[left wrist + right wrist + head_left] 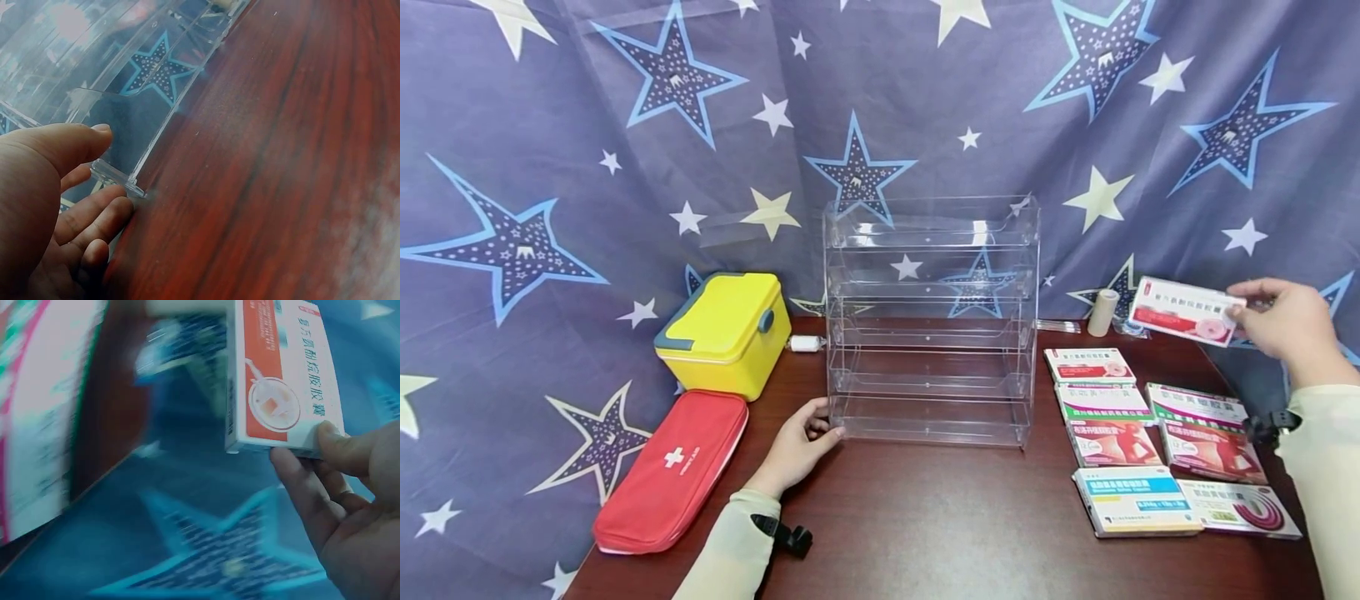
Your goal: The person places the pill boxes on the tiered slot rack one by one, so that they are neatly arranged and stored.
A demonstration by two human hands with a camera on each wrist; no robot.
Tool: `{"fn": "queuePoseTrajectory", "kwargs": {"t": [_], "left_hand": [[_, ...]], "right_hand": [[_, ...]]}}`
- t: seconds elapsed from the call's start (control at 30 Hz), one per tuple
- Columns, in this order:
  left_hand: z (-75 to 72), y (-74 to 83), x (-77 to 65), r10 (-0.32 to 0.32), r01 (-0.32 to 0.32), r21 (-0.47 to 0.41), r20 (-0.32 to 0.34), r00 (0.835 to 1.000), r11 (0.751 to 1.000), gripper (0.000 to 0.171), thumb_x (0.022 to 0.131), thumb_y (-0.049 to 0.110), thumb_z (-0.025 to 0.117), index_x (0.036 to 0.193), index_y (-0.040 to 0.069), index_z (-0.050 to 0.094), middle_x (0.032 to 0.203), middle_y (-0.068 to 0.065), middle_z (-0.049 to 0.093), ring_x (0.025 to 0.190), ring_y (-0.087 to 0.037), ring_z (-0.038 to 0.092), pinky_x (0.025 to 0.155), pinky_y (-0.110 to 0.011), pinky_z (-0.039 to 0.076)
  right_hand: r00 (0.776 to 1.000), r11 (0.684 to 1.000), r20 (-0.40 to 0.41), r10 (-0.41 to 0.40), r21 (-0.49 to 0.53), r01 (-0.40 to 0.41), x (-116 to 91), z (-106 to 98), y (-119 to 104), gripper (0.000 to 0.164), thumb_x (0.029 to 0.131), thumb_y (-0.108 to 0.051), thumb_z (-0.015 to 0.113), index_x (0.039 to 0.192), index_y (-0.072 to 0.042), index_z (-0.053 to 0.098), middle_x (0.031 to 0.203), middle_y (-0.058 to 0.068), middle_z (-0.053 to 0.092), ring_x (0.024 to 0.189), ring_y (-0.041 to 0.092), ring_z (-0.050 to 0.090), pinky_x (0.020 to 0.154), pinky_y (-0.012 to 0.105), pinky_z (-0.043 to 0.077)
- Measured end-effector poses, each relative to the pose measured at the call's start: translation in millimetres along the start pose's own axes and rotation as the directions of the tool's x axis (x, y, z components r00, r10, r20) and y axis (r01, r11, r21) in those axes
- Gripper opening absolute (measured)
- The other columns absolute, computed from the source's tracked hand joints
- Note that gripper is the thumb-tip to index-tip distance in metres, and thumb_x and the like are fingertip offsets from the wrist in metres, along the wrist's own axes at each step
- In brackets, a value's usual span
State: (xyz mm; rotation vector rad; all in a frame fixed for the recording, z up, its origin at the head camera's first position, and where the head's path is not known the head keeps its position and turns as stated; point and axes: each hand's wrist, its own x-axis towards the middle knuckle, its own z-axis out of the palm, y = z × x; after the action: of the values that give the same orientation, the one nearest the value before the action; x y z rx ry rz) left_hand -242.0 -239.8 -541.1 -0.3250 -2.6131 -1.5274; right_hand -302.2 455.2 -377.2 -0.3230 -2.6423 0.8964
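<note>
My right hand (pixel 1292 325) pinches a white and red medicine box (pixel 1183 312) by its right end, up in the air above the table's right side. In the right wrist view, the thumb lies on the box's printed face and fingers are at its end. A clear tiered display rack (pixel 928 385) stands upright on the table, with bare shelves. At its lower left corner, my left hand (pixel 797 446) holds the rack. The left wrist view shows the thumb (pixel 87 140) and fingers on either side of that corner.
Several medicine boxes (pixel 1138 500) lie in two columns at the right. A yellow and grey case (pixel 722 325) and a red first-aid pouch (pixel 673 467) sit at the left. Behind the boxes stands a beige roll (pixel 1102 312). A starry curtain (pixel 925 75) hangs behind.
</note>
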Motion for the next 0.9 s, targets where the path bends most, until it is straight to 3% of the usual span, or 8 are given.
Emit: {"fn": "queuePoseTrajectory", "kwargs": {"t": [0.13,0.23,0.37,0.43,0.53,0.7,0.83,0.9], "left_hand": [[-0.3,0.9,-0.3,0.001,-0.001,0.001,-0.004,1.0,1.0,0.053,0.092,0.02,0.084,0.139,0.01,0.062,0.118,-0.008,0.067,0.098,-0.02,0.064,0.084,-0.033,0.05],[-0.2,1.3,-0.9,-0.004,0.004,0.0,-0.007,1.0,1.0,0.052,0.092,0.019,0.084,0.138,0.009,0.062,0.118,-0.008,0.067,0.098,-0.02,0.065,0.085,-0.034,0.051],[0.4,1.5,-1.2,-0.001,0.001,0.002,0.0,1.0,1.0,0.051,0.092,0.018,0.083,0.138,0.01,0.063,0.118,-0.008,0.067,0.098,-0.02,0.065,0.085,-0.034,0.051],[0.6,1.7,-1.2,0.001,-0.001,0.003,-0.001,1.0,1.0,0.05,0.092,0.018,0.083,0.137,0.01,0.063,0.118,-0.008,0.067,0.098,-0.02,0.065,0.085,-0.034,0.051],[0.6,2.1,-1.5,-0.001,0.001,0.005,-0.007,1.0,1.0,0.05,0.092,0.017,0.083,0.137,0.01,0.063,0.117,-0.007,0.067,0.098,-0.02,0.066,0.085,-0.033,0.051],[0.1,2.9,-1.7,0.007,-0.007,0.009,-0.005,1.0,1.0,0.05,0.092,0.017,0.083,0.137,0.009,0.063,0.116,-0.008,0.067,0.098,-0.02,0.066,0.085,-0.033,0.051],[0.7,3.3,-2.0,0.012,-0.012,-0.011,-0.01,1.0,1.0,0.05,0.092,0.016,0.083,0.137,0.008,0.063,0.116,-0.009,0.067,0.099,-0.023,0.066,0.085,-0.036,0.051],[1.4,2.7,-1.8,0.013,-0.014,-0.014,-0.015,1.0,1.0,0.049,0.092,0.015,0.083,0.136,0.008,0.063,0.116,-0.009,0.067,0.099,-0.023,0.066,0.084,-0.036,0.051]], "right_hand": [[0.995,0.997,-0.078,-0.065,0.035,0.068,-5,-14,-50,0.041,0.106,-0.023,0.06,0.138,0.004,0.061,0.12,0.033,0.061,0.058,-0.008,0.056,0.049,0.016,0.05],[0.983,0.99,-0.163,-0.081,0.099,0.098,-11,-22,-87,0.042,0.104,-0.026,0.064,0.14,-0.004,0.065,0.112,0.01,0.064,0.063,-0.013,0.051,0.051,0.011,0.047],[0.938,0.959,-0.328,-0.116,0.21,0.192,-17,-30,-130,0.035,0.099,-0.021,0.073,0.133,-0.014,0.074,0.095,-0.022,0.056,0.08,-0.012,0.051,0.061,0.006,0.046],[0.908,0.944,-0.392,-0.151,0.216,0.25,-21,-31,-152,0.033,0.097,-0.02,0.075,0.13,-0.015,0.076,0.093,-0.029,0.053,0.089,-0.01,0.05,0.073,0.006,0.044],[0.867,0.922,-0.445,-0.225,0.189,0.337,-27,-29,-182,0.032,0.095,-0.019,0.077,0.126,-0.013,0.078,0.092,-0.031,0.053,0.097,-0.01,0.046,0.081,0.009,0.038],[0.824,0.837,-0.454,-0.338,0.255,0.484,-28,-15,-224,0.028,0.091,-0.011,0.08,0.119,-0.009,0.08,0.091,-0.023,0.059,0.095,-0.004,0.052,0.077,0.012,0.039],[0.817,0.78,-0.422,-0.393,0.317,0.539,-23,5,-256,0.027,0.09,-0.006,0.081,0.117,-0.007,0.08,0.097,-0.015,0.062,0.093,0.002,0.059,0.072,0.011,0.048],[0.824,0.752,-0.396,-0.405,0.369,0.546,-20,15,-271,0.026,0.09,-0.003,0.081,0.116,-0.004,0.08,0.098,-0.011,0.063,0.091,0.004,0.062,0.07,0.013,0.053]]}}
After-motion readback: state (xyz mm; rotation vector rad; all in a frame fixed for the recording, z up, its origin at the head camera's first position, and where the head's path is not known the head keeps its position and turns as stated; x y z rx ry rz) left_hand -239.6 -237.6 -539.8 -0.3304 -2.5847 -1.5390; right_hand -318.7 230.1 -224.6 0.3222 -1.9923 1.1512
